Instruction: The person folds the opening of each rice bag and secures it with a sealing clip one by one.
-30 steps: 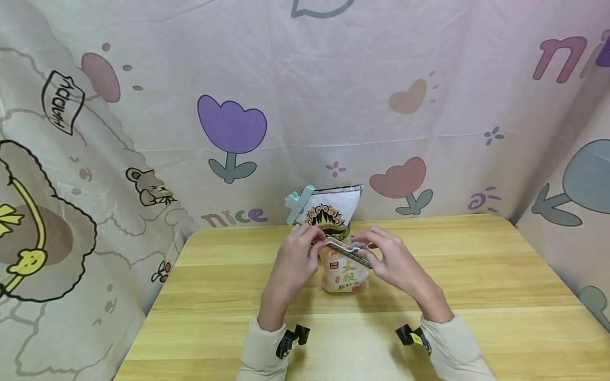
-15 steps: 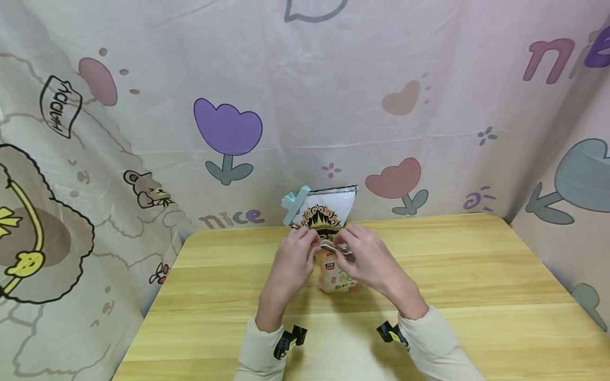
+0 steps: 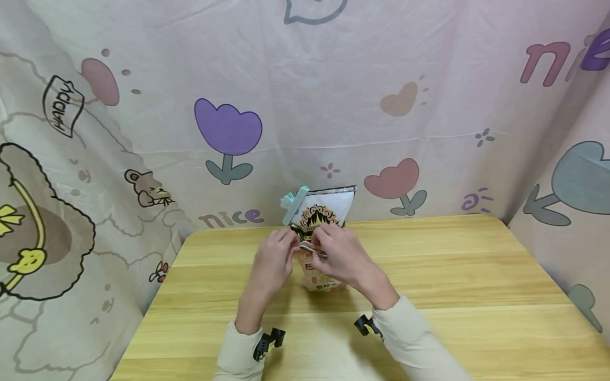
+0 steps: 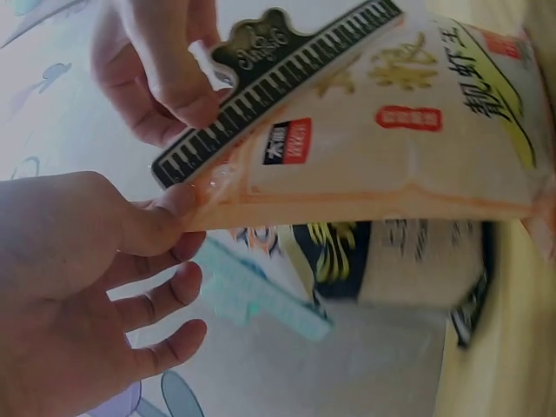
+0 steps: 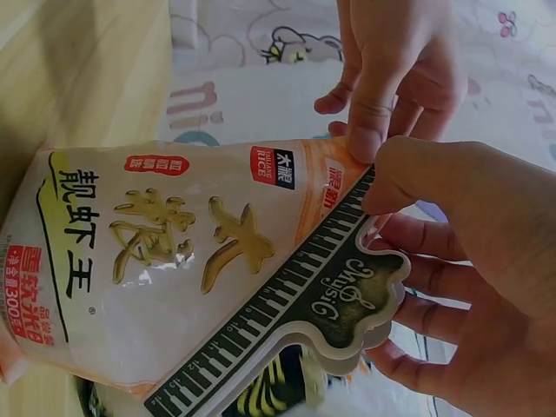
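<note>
My left hand [image 3: 274, 259] pinches the top corner of an upright plastic rice bag [image 4: 365, 130] between thumb and index finger. Its other fingers [image 4: 165, 347] are spread loosely, as the left wrist view shows. My right hand [image 3: 343, 256] pinches a dark green bag clip [image 5: 282, 304] with piano keys and the word "Music" on it. The clip lies slanted across the bag's top, one end near the left fingertips. The right fingers are behind the clip's scalloped handle, partly hidden.
Behind the rice bag stands a taller white and black bag [image 3: 333, 203], with a light teal clip [image 3: 295, 205] on its upper left corner. Both bags are on a wooden table [image 3: 452, 264]. A printed curtain [image 3: 305, 95] hangs along the back and sides.
My right hand has moved left, closer to my left hand, along the clip. Both hands and the rice bag have shifted left. The rear bag keeps its place.
</note>
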`<state>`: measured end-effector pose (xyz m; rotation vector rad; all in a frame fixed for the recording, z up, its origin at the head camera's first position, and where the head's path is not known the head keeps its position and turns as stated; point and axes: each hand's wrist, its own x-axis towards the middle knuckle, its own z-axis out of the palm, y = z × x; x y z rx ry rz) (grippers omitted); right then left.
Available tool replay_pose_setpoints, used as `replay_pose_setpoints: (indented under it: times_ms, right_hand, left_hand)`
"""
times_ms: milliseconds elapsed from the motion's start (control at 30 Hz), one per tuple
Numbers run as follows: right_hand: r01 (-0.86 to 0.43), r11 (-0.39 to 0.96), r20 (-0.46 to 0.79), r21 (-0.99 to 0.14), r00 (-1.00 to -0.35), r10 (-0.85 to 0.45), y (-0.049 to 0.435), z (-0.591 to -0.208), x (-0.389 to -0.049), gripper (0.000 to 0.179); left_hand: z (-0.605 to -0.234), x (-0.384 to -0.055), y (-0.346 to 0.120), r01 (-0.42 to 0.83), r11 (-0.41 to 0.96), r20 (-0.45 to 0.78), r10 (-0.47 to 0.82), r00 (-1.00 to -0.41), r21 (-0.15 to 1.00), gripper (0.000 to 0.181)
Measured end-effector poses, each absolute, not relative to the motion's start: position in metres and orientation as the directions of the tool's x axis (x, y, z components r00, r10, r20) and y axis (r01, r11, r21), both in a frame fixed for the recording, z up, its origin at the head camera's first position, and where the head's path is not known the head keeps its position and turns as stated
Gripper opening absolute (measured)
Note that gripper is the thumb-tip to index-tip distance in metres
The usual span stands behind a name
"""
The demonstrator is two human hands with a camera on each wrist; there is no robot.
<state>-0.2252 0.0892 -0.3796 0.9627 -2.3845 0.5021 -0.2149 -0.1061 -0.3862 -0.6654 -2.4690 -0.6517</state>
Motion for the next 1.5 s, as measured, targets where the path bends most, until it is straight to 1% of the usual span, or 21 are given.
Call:
replay_pose_setpoints:
  times_ms: [67,300,533,767,967,1200,1500]
  right_hand:
    - [-0.721,0.680,0.577,-0.131,-0.613,-0.539,0.081,-0.379,-0.227,0.019]
    - [-0.694,0.716,0.512,-0.078,-0.644,-0.568,0.046,-0.376,-0.235,0.017]
    - [-0.698,0.716,0.497,-0.014,-0.626,-0.601,0.001,-0.378,-0.249,0.016]
    - [-0.700,0.714,0.495,0.008,-0.618,-0.611,-0.035,-0.379,-0.267,0.015]
    - [-0.691,0.722,0.510,0.029,-0.611,-0.605,-0.052,-0.380,-0.280,0.013]
    - [-0.703,0.711,0.529,0.017,-0.597,-0.603,-0.069,-0.380,-0.293,0.010]
    - [-0.687,0.727,0.483,0.005,-0.635,-0.603,-0.074,-0.377,-0.305,0.013]
  left_hand:
    - [-0.388,-0.216,-0.114,0.563,0.768,0.574,0.322,-0.752,0.306,0.012]
    - [-0.392,-0.224,-0.146,0.559,0.783,0.603,0.315,-0.733,0.272,0.011]
    - [-0.398,-0.230,-0.187,0.548,0.798,0.664,0.270,-0.697,0.250,0.014]
    - [-0.403,-0.241,-0.221,0.519,0.821,0.687,0.236,-0.687,0.237,0.014]
    - [-0.407,-0.254,-0.238,0.518,0.822,0.704,0.223,-0.674,0.236,0.007]
    - [-0.410,-0.271,-0.254,0.512,0.829,0.737,0.200,-0.646,0.224,0.016]
    - [-0.414,-0.287,-0.259,0.509,0.828,0.747,0.182,-0.639,0.234,0.011]
